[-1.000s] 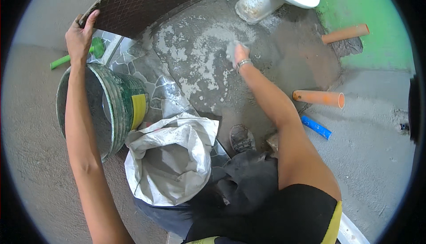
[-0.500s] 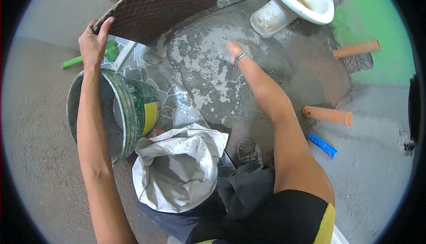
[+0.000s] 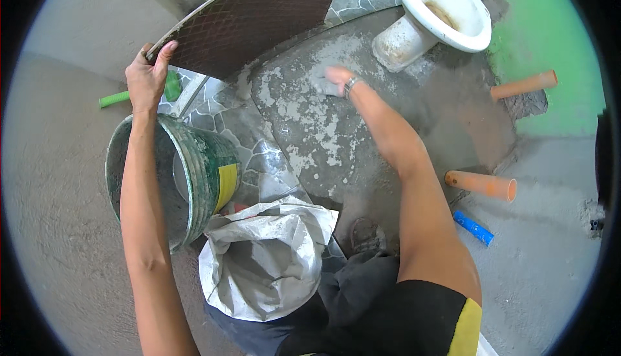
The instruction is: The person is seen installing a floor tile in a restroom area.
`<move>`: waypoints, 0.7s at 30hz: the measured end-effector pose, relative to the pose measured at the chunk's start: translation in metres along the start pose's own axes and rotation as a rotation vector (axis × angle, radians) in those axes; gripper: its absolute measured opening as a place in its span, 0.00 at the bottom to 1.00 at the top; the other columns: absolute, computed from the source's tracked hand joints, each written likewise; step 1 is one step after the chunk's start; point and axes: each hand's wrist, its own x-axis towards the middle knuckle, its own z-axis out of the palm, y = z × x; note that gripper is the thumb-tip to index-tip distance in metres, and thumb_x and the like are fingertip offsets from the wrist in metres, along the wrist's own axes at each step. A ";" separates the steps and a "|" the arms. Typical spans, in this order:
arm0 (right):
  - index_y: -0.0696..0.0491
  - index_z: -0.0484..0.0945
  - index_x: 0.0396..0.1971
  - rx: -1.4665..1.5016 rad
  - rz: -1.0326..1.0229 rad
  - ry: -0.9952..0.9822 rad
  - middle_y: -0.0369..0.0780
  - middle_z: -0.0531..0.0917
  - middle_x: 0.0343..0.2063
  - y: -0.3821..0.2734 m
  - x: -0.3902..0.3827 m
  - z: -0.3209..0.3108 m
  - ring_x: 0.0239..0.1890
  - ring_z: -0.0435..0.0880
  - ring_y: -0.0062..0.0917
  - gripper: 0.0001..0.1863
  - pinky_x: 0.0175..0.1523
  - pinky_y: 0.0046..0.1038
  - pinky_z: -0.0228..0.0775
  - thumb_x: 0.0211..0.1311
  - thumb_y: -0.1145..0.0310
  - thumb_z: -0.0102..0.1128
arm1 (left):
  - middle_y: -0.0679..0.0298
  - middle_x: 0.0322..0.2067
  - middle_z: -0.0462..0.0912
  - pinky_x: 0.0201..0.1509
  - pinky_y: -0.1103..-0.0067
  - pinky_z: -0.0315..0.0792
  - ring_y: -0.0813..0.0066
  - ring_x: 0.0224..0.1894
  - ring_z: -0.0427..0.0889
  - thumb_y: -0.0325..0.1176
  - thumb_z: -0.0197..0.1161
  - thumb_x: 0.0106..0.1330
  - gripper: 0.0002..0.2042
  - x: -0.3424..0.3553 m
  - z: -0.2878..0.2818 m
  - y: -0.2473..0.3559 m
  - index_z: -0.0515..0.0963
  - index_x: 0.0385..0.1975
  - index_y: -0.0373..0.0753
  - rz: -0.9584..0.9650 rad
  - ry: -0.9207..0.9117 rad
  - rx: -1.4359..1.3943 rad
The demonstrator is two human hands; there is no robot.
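Just left of the white toilet (image 3: pixel 402 40), pale powder (image 3: pixel 328 142) lies in patches on the floor (image 3: pixel 453 113), right under the person's right hand (image 3: pixel 336 82), which is nearer to it than the other; its fingers look so dusty and blurred I can't tell whether they grip anything. Farther left of the toilet, the left hand (image 3: pixel 147 76) grasps a dark board (image 3: pixel 252 29) by its corner. From those fingers its long axis slants away, passing left of the toilet.

Floor (image 3: pixel 427 100) with seemingly dry powder (image 3: pixel 330 137)
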 end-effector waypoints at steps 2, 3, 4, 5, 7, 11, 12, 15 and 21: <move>0.59 0.79 0.31 -0.081 -0.088 0.117 0.41 0.82 0.28 -0.019 0.011 0.001 0.29 0.80 0.32 0.11 0.35 0.36 0.72 0.59 0.70 0.48 | 0.66 0.14 0.70 0.26 0.79 0.66 0.79 0.21 0.64 0.58 0.68 0.60 0.28 -0.001 0.001 0.002 0.78 0.27 0.31 0.000 0.004 -0.011; 0.59 0.79 0.32 -0.057 -0.227 0.375 0.42 0.82 0.29 -0.035 0.018 -0.007 0.30 0.81 0.33 0.11 0.35 0.37 0.72 0.60 0.69 0.47 | 0.66 0.14 0.70 0.27 0.79 0.66 0.79 0.21 0.65 0.58 0.68 0.60 0.28 -0.001 0.002 0.004 0.79 0.28 0.31 -0.022 0.020 -0.007; 0.59 0.78 0.34 -0.035 -0.438 0.674 0.43 0.83 0.30 -0.053 0.022 -0.022 0.31 0.82 0.34 0.12 0.36 0.37 0.72 0.60 0.69 0.47 | 0.66 0.14 0.70 0.27 0.79 0.66 0.79 0.21 0.65 0.58 0.68 0.60 0.28 -0.002 0.001 0.006 0.79 0.28 0.31 -0.004 0.024 -0.017; 0.60 0.78 0.35 -0.029 -0.569 0.880 0.44 0.83 0.30 -0.064 0.022 -0.035 0.32 0.82 0.35 0.12 0.37 0.38 0.72 0.61 0.69 0.47 | 0.66 0.14 0.70 0.27 0.79 0.66 0.79 0.21 0.65 0.58 0.68 0.60 0.28 -0.002 0.001 0.008 0.80 0.29 0.31 -0.006 0.027 -0.016; 0.61 0.78 0.37 -0.117 -0.320 0.830 0.46 0.83 0.32 -0.075 0.009 -0.053 0.36 0.85 0.37 0.11 0.36 0.38 0.79 0.63 0.72 0.49 | 0.66 0.14 0.70 0.27 0.79 0.66 0.79 0.21 0.65 0.58 0.69 0.60 0.27 -0.002 -0.002 0.009 0.81 0.31 0.32 -0.017 0.033 -0.016; 0.62 0.78 0.42 0.097 -0.396 0.571 0.45 0.83 0.31 -0.054 -0.062 -0.004 0.33 0.84 0.31 0.11 0.35 0.31 0.81 0.66 0.77 0.47 | 0.56 0.19 0.79 0.31 0.72 0.71 0.65 0.22 0.75 0.59 0.66 0.61 0.27 0.005 -0.001 -0.008 0.82 0.34 0.33 0.024 -0.005 0.072; 0.63 0.78 0.43 0.043 -0.294 0.411 0.44 0.83 0.31 -0.046 -0.087 0.024 0.31 0.84 0.29 0.11 0.34 0.28 0.80 0.67 0.77 0.47 | 0.52 0.22 0.82 0.34 0.70 0.73 0.58 0.24 0.78 0.59 0.64 0.62 0.28 0.006 0.001 -0.015 0.83 0.36 0.33 0.126 0.013 0.064; 0.61 0.79 0.45 -0.290 -0.101 -0.109 0.40 0.83 0.31 -0.024 -0.152 0.128 0.32 0.83 0.24 0.11 0.34 0.21 0.78 0.69 0.73 0.51 | 0.48 0.23 0.82 0.35 0.68 0.75 0.54 0.28 0.84 0.61 0.66 0.59 0.30 0.007 0.001 -0.032 0.82 0.35 0.32 0.261 0.059 0.195; 0.55 0.82 0.33 -1.071 -0.080 -1.170 0.40 0.85 0.29 0.140 -0.230 0.329 0.32 0.84 0.27 0.09 0.34 0.27 0.78 0.60 0.66 0.57 | 0.45 0.39 0.84 0.48 0.64 0.75 0.49 0.45 0.83 0.60 0.64 0.59 0.31 -0.012 -0.015 -0.007 0.81 0.42 0.30 0.061 -0.054 0.003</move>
